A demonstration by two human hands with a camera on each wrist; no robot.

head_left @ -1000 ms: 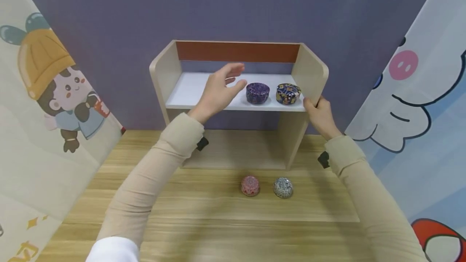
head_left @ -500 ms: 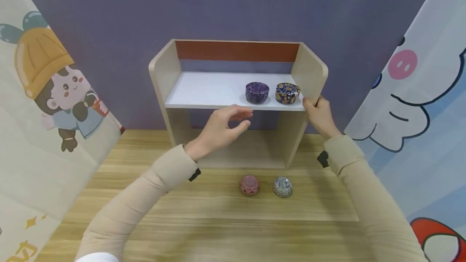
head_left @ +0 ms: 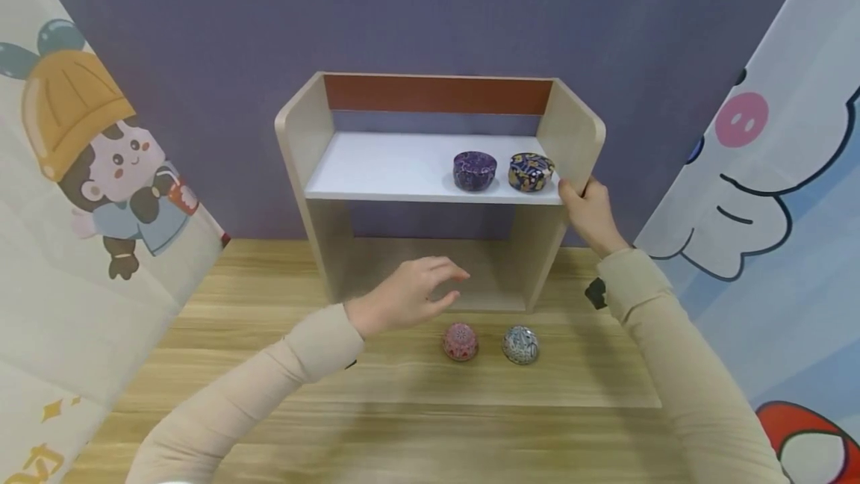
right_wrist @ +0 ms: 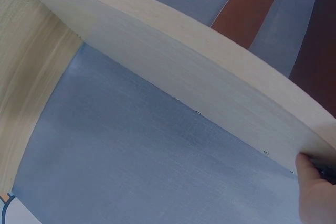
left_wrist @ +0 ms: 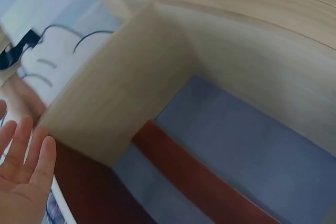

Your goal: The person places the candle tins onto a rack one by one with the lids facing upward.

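Note:
My left hand point(head_left: 411, 296) hovers in front of the shelf's lower level, fingers loosely bent with nothing between them, up and left of a pink patterned tin point(head_left: 460, 342). A white-and-blue patterned tin point(head_left: 520, 345) stands right of the pink one on the table. My right hand point(head_left: 591, 215) grips the right side panel of the wooden shelf point(head_left: 571, 125), and the right wrist view shows its thumb point(right_wrist: 308, 170) against the panel. On the white upper board point(head_left: 383, 163) sit a purple tin point(head_left: 474, 172) and a navy-and-yellow tin point(head_left: 530, 172), side by side at the right.
The wood-grain table point(head_left: 470, 432) stretches in front of the shelf. A purple-grey backdrop point(head_left: 430, 6) hangs behind it. Cartoon-printed sheets flank both sides, the left one point(head_left: 60, 334) with a figure in an orange hat.
My left hand has come down from beside the purple tin, past the upper board's front edge, to the lower level. My right hand has kept its grip on the side panel.

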